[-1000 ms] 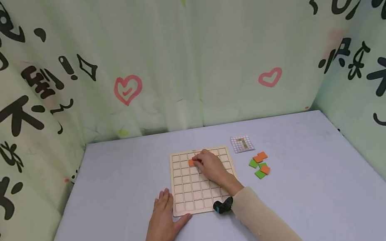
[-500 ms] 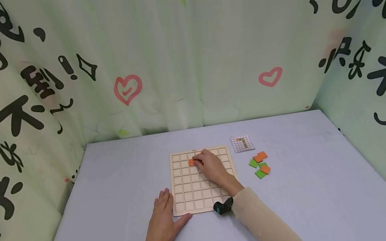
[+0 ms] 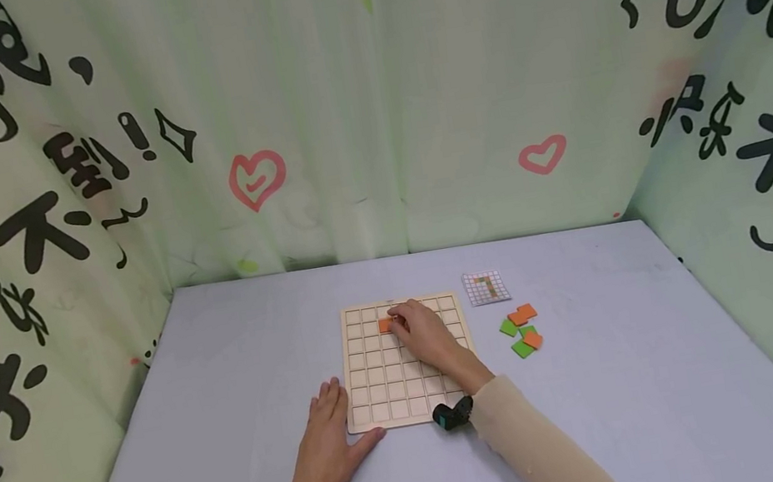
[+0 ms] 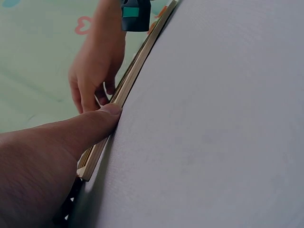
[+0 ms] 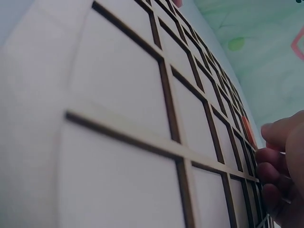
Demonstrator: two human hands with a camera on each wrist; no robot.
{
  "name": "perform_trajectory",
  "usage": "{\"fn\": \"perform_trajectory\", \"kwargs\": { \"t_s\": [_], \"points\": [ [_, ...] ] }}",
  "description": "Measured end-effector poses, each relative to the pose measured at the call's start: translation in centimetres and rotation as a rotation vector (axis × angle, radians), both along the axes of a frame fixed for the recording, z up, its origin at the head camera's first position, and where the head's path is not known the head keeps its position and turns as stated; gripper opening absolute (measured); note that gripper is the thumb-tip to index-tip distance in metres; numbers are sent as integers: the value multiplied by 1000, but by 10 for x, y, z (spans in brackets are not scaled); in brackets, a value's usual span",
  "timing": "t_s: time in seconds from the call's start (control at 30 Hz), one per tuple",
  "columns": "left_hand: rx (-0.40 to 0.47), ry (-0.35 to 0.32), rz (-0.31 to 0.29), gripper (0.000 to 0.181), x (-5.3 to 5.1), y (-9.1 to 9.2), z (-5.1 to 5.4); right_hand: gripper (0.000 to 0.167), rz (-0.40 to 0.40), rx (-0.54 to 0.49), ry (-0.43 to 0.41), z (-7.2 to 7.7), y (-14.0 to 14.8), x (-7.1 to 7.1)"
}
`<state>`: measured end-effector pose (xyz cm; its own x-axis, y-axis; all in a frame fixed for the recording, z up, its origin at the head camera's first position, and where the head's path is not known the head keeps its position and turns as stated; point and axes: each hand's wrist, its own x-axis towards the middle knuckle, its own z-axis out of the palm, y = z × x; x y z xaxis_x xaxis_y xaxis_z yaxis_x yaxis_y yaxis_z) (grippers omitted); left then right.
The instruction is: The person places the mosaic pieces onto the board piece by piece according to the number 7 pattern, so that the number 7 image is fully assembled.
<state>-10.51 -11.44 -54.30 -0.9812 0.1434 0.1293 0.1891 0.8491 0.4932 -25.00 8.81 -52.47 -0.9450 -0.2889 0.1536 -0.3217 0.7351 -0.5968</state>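
Note:
A square wooden grid board lies on the table. My left hand rests at its lower left corner with fingers extended along the left side; the thumb presses on the front edge. Over the upper part of the board, my right hand has curled fingers and pinches at an orange square tile in one of the upper rows. In the right wrist view the orange tile shows just beyond my fingertips. My right fingers hide part of the tile and the cells beneath.
To the right of the board lie several loose tiles, including a green tile and an orange tile, some overlapping. Behind them is a small pattern card with a printed grid. A printed curtain surrounds the table.
My right wrist has shifted slightly to the right, while its fingers stay at the orange tile. My left hand keeps its place at the board's corner.

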Motion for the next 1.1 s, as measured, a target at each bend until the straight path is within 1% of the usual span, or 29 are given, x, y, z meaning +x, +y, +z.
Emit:
{"fn": "perform_trajectory", "kwargs": {
  "t_s": [0.23, 0.6, 0.8, 1.1],
  "points": [
    [4, -2, 0, 91, 0, -1, -1, 31, 19, -35, -30, 3, 2, 3],
    [5, 3, -1, 91, 0, -1, -1, 28, 20, -52, -32, 6, 7, 9],
    [-1, 7, 4, 91, 0, 0, 1, 28, 23, -38, -3, 12, 9, 15],
    [14, 15, -7, 90, 1, 0, 0, 29, 22, -31, 46, 22, 14, 24]
  ]
}}
